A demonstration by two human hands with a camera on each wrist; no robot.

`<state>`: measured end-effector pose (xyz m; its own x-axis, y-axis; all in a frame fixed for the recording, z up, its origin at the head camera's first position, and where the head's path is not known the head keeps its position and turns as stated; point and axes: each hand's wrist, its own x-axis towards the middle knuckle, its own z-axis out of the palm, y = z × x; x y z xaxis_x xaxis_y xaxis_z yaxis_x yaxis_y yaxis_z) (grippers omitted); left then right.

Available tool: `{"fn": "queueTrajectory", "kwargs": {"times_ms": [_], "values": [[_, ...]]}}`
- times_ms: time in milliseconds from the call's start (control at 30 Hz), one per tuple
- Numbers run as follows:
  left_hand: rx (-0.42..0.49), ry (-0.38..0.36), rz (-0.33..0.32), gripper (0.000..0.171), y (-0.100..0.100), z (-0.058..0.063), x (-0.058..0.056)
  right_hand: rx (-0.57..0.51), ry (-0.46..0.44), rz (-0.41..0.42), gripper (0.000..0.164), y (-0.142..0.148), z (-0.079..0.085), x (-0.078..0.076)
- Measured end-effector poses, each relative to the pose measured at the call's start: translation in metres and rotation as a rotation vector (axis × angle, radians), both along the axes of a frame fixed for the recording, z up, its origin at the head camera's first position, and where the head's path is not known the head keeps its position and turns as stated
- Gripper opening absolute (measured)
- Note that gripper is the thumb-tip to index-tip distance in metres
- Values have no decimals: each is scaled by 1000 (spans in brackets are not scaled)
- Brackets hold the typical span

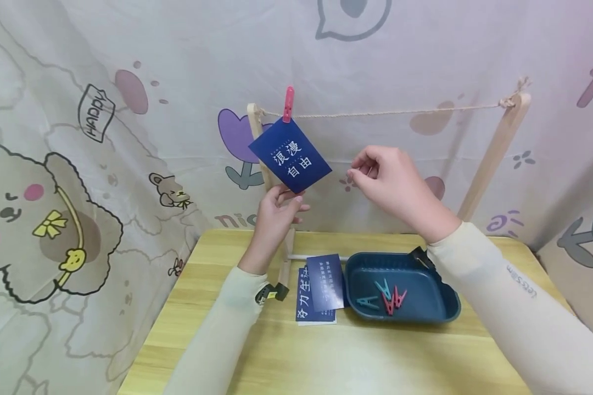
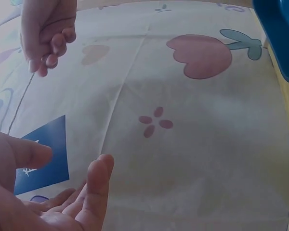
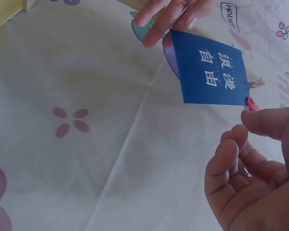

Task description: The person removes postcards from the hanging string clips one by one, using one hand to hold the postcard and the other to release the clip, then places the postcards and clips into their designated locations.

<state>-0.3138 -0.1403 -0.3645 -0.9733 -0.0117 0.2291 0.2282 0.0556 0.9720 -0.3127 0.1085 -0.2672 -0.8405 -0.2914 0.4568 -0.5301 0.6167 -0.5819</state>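
A dark blue card (image 1: 290, 156) with white characters hangs tilted by one corner from a string (image 1: 400, 112). The pink clothespin (image 1: 289, 104) clips that corner to the string. Just under the card's lowest corner is my left hand (image 1: 278, 214), its thumb and fingers apart, fingertips right at the edge. To the right of the card my right hand (image 1: 392, 178) is raised, fingers loosely bent with nothing between them. In the right wrist view, the card (image 3: 209, 72) shows beyond the right hand (image 3: 253, 173).
Two wooden posts (image 1: 494, 156) carry the string. On the table (image 1: 375, 356), a dark blue basin (image 1: 425, 307) holds several pink and teal clothespins (image 1: 387, 303). Left of it lie overlapping printed cards (image 1: 326, 282). A patterned cloth (image 1: 178, 71) hangs behind.
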Motion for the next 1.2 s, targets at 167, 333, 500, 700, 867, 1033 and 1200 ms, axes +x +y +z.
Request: {"fn": "queueTrajectory", "kwargs": {"times_ms": [167,333,500,700,867,1033,1200], "values": [[26,18,-20,32,6,3,-3,-40,32,18,6,-8,12,-7],[44,37,-20,27,10,4,-5,-109,93,28,7,-23,26,-13],[42,47,-3,21,13,6,-4,-118,149,43,10,-37,38,-19],[22,41,1,19,16,9,-1,-108,162,34,21,-49,50,-24],[27,47,2,18,19,13,2,-146,99,56,39,-59,59,-33],[7,44,20,18,19,16,6,-222,-61,132,53,-75,70,-41],[-2,50,24,19,18,20,8,-275,-161,191,57,-90,79,-50]]}}
